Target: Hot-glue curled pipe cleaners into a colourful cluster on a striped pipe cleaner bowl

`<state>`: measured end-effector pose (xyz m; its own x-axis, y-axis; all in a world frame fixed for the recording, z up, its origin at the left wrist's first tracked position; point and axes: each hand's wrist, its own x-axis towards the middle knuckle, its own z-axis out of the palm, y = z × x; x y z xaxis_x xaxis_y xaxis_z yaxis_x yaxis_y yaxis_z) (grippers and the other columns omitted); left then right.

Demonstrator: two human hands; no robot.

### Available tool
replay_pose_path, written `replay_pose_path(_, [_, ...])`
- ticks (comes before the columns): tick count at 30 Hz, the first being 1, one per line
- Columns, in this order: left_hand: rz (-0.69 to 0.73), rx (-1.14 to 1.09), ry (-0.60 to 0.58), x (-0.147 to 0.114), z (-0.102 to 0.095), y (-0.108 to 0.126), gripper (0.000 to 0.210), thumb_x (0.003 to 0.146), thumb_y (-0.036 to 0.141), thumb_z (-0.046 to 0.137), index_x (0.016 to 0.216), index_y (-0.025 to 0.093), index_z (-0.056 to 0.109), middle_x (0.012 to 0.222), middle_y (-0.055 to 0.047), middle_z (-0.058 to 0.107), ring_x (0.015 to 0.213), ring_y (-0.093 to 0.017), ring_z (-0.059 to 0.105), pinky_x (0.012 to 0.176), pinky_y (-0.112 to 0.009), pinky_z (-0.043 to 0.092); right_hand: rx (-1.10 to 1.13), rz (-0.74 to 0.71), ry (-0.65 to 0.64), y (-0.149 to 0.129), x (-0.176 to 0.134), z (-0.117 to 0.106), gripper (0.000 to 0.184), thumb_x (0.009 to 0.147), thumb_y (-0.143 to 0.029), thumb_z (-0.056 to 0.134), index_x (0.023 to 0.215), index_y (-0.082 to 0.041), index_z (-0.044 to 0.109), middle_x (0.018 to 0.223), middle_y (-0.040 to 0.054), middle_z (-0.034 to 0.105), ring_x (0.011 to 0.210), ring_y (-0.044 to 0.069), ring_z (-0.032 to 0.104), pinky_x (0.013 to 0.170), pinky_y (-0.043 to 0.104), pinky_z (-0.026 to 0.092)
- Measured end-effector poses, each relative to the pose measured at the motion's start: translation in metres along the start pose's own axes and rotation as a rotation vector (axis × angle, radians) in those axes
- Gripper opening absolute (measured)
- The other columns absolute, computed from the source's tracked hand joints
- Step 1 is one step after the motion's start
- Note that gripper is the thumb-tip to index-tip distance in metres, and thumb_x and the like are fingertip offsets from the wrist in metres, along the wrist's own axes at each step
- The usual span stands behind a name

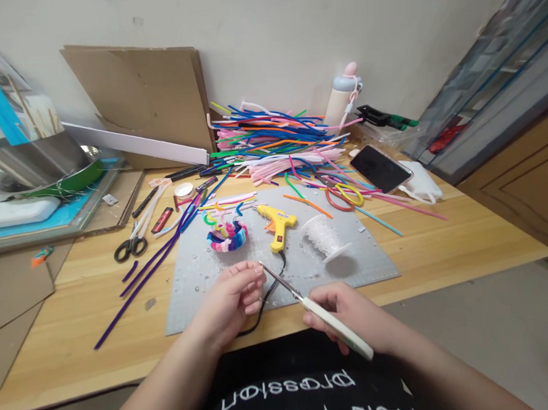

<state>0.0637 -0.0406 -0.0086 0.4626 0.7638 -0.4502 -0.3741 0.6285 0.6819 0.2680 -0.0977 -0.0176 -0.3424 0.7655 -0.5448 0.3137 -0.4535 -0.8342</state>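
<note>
My right hand (350,316) is wrapped round the cream handles of a pair of long-nose pliers (283,280). Their narrow metal jaws point up and left, reaching the fingertips of my left hand (237,294). Thumb and forefinger of that hand are pinched together at the jaw tips; whatever lies between them is too small to make out. Just beyond the hands, a yellow glue gun (278,224) lies on the grey cutting mat (197,308). Left of it sits a colourful fuzzy pipe-cleaner ring (228,237) with curled strands on top. A spool of clear beaded strand (325,238) lies to the right.
A heap of pipe cleaners (279,143) lies by the wall, near a bottle (342,99). Right are a phone (381,169) and yellow-and-red-handled scissors (343,197). Left are black scissors (130,248), purple pipe cleaners (139,284) and a metal pot (43,158). Cardboard (142,102) leans behind.
</note>
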Motion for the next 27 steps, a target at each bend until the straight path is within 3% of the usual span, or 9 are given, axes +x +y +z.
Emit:
replay_pose_path(8, [0.107,0.059,0.087,-0.006,0.000,-0.001,0.025,0.073,0.024,0.073,0.071,0.015,0.050,0.056,0.007,0.042,0.042,-0.001,0.023,0.037,-0.014,0.019,0.042,0.010,0.004,0.004,0.000,-0.011,0.042,0.073,-0.052,0.067,0.062,-0.018,0.046,0.045,-0.0083,0.048,0.030,0.004,0.044,0.029,0.013,0.033])
replay_pose_path(14, [0.220,0.109,0.136,-0.023,-0.012,0.001,0.023,0.077,0.027,0.071,0.075,0.016,0.051,0.061,0.005,0.044,0.049,-0.004,0.031,0.043,-0.015,0.026,0.171,-0.055,-0.013,0.032,-0.021,-0.031,0.051,0.073,-0.066,0.062,0.070,-0.016,0.051,0.045,-0.0057,0.051,0.031,0.005,0.047,0.031,0.012,0.032])
replay_pose_path(17, [0.225,0.094,0.135,-0.033,-0.020,0.001,0.021,0.080,0.027,0.068,0.075,0.016,0.051,0.061,0.005,0.044,0.050,-0.005,0.031,0.045,-0.016,0.028,0.222,-0.002,-0.037,0.043,-0.028,-0.026,0.054,0.073,-0.070,0.057,0.072,-0.016,0.051,0.046,-0.0054,0.050,0.033,0.005,0.047,0.033,0.013,0.032])
replay_pose_path(23, [0.225,0.091,0.136,-0.045,-0.025,-0.002,0.018,0.083,0.025,0.064,0.075,0.016,0.051,0.062,0.005,0.042,0.051,-0.005,0.031,0.046,-0.017,0.030,0.206,0.024,-0.220,0.044,-0.024,-0.016,0.055,0.078,-0.070,0.052,0.070,-0.015,0.052,0.045,-0.0036,0.049,0.033,0.005,0.042,0.031,0.013,0.030])
replay_pose_path(27, [0.204,0.092,0.137,-0.047,-0.024,-0.005,0.018,0.082,0.027,0.065,0.075,0.017,0.052,0.061,0.005,0.041,0.050,-0.006,0.030,0.045,-0.017,0.029,0.214,0.040,-0.229,0.038,-0.016,-0.011,0.056,0.077,-0.070,0.053,0.068,-0.015,0.053,0.043,-0.0040,0.049,0.031,0.005,0.042,0.028,0.013,0.032])
